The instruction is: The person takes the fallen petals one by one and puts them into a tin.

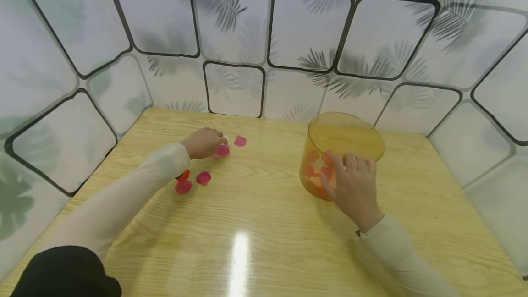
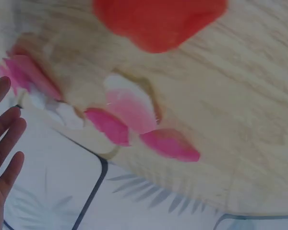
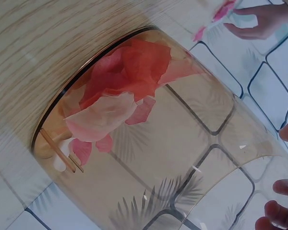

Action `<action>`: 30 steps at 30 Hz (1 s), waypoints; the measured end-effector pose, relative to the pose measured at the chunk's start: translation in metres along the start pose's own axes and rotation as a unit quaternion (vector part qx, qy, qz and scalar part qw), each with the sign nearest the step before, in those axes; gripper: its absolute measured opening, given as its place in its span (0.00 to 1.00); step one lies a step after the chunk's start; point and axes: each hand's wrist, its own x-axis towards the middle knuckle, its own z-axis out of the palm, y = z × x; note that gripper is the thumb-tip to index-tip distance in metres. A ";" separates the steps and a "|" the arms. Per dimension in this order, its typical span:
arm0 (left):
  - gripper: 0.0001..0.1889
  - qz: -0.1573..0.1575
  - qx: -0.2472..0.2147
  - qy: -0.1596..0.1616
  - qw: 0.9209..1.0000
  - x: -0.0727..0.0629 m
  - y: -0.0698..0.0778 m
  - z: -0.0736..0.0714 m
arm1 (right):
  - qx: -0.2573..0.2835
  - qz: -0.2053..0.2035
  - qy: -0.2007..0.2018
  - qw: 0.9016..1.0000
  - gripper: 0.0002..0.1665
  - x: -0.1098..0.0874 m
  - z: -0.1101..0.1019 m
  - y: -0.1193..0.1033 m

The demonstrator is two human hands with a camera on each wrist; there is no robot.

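Note:
My left hand (image 1: 205, 143) reaches over a few pink and white petals (image 1: 222, 151) at the back left of the table. In the left wrist view, its thumb and fingers (image 2: 8, 136) stand apart beside a pink-and-white cluster of petals (image 2: 26, 72). My right hand (image 1: 355, 189) is at the near side of a clear amber cylinder container (image 1: 307, 162), fingers loosely bent and spread close to its rim. Red, pink and pale petals (image 3: 129, 72) lie inside the container, at its bottom. The right fingertips (image 3: 281, 213) show at the edge of the right wrist view, near the container's mouth.
A red petal (image 1: 184, 175) and dark pink petals (image 1: 203, 178) lie by the left sleeve. Another pink petal (image 1: 240, 140) lies beyond the left hand. A patterned white panel (image 1: 235, 90) stands along the back of the wooden table (image 1: 264, 223).

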 end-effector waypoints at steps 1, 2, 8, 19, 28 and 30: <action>0.11 0.008 0.008 0.005 1.000 0.000 -0.002 0.004 | 0.002 0.000 0.000 1.000 0.26 0.000 0.000 0.000; 0.12 0.015 0.014 0.009 1.000 0.000 -0.004 0.008 | 0.005 0.000 0.001 1.000 0.26 0.001 0.000 0.000; 0.14 0.040 0.005 0.034 0.999 0.001 -0.007 0.023 | 0.009 -0.001 -0.005 1.000 0.26 0.001 -0.001 -0.001; 0.11 0.029 0.004 0.027 0.999 0.006 -0.002 0.023 | 0.008 -0.001 -0.004 1.000 0.24 0.000 0.000 0.000; 0.07 0.033 0.015 0.040 0.999 0.006 -0.001 0.024 | 0.002 0.001 -0.012 1.000 0.24 0.001 -0.002 0.000; 0.07 0.039 0.015 0.050 0.998 0.006 -0.001 0.022 | 0.000 0.001 -0.012 1.000 0.24 0.001 -0.002 0.000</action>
